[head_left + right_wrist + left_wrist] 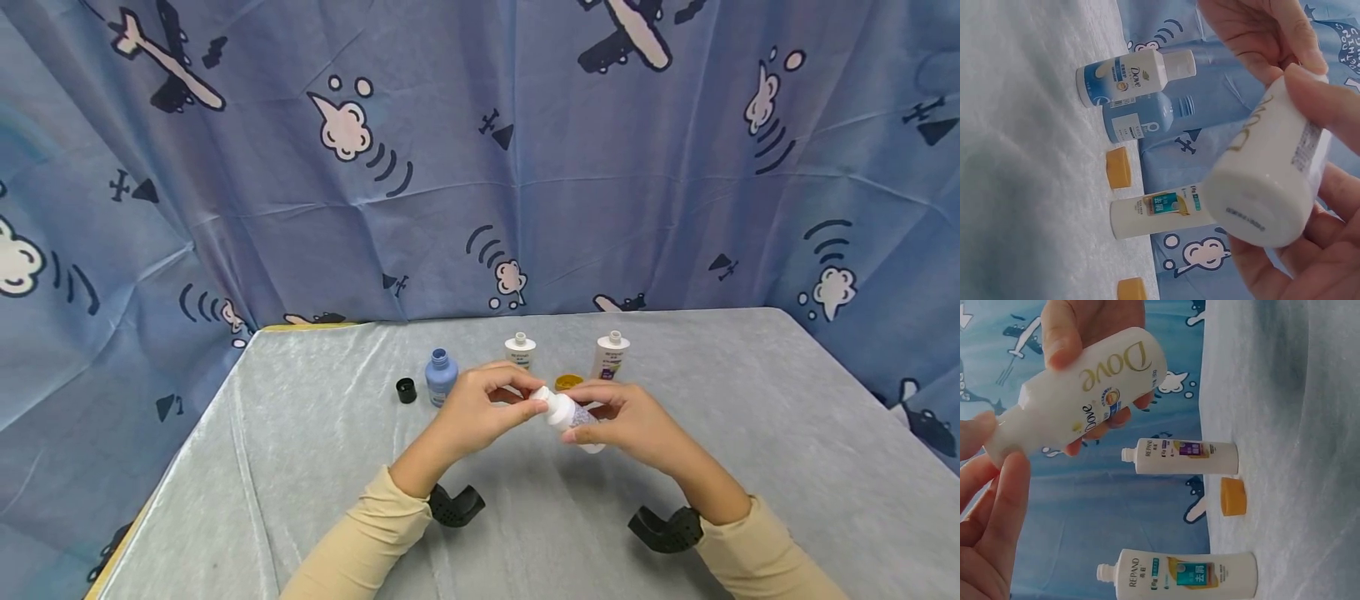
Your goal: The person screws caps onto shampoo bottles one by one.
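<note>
Above the table my right hand (630, 423) grips the body of a tilted white Dove bottle (1107, 378), its base turned toward the right wrist camera. The thumb and fingers of my left hand (483, 410) pinch that bottle's white cap (1007, 434) at the upper left end. Whether the cap is loose cannot be seen. Behind the hands stand two white Repand bottles, one with a teal label (1188, 575) and one with a purple label (1188, 456), both with bare necks. An orange cap (1234, 497) lies between them.
An uncapped blue bottle (441, 379) stands left of the hands, with a black cap (406, 390) beside it. Another Dove bottle (1124, 78), white and blue with its cap on, is upright near it. A second orange cap (1119, 167) lies nearby. A patterned blue curtain (450, 167) hangs behind the table.
</note>
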Motion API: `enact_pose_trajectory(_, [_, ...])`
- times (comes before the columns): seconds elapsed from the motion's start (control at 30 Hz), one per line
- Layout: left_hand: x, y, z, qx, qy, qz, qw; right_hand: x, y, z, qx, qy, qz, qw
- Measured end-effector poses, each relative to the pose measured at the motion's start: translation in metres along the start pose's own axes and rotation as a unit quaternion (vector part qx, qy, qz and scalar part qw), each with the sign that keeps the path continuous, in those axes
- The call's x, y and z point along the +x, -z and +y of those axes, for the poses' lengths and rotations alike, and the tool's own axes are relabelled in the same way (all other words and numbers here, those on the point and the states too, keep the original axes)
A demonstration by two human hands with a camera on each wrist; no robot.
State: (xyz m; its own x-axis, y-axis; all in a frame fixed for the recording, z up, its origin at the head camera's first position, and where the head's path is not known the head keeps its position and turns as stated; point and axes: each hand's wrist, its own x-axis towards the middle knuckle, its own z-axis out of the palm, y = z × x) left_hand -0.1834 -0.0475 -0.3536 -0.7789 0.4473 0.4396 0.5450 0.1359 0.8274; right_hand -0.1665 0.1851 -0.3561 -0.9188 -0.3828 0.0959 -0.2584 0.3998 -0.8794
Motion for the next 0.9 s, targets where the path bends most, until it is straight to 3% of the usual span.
enact_pose_trajectory(0.1, [0.001,-0.002,-0.001,-0.014,0.001,0.007,0.9999,0.001,0.001,0.002,0.02,-0.014,-0.007,0.9997])
enact_pose_trajectory(0.3, [0.005,-0.007,-0.001,-0.049,0.035,0.018,0.998,0.003,0.002,0.006,0.05,-0.027,-0.011,0.9983])
enact_pose_trajectory(0.47, [0.011,-0.013,0.0,-0.063,0.057,0.009,0.9964,0.004,0.003,0.009,0.065,-0.038,-0.003,0.9972])
enact_pose_trajectory(0.7, [0.021,-0.022,0.0,-0.045,0.076,0.006,0.9961,0.006,0.008,0.014,0.065,-0.071,0.011,0.9953])
enact_pose_trajectory(0.9, [0.028,-0.031,-0.003,-0.028,0.074,0.008,0.9968,0.008,0.011,0.02,0.074,-0.09,0.005,0.9932])
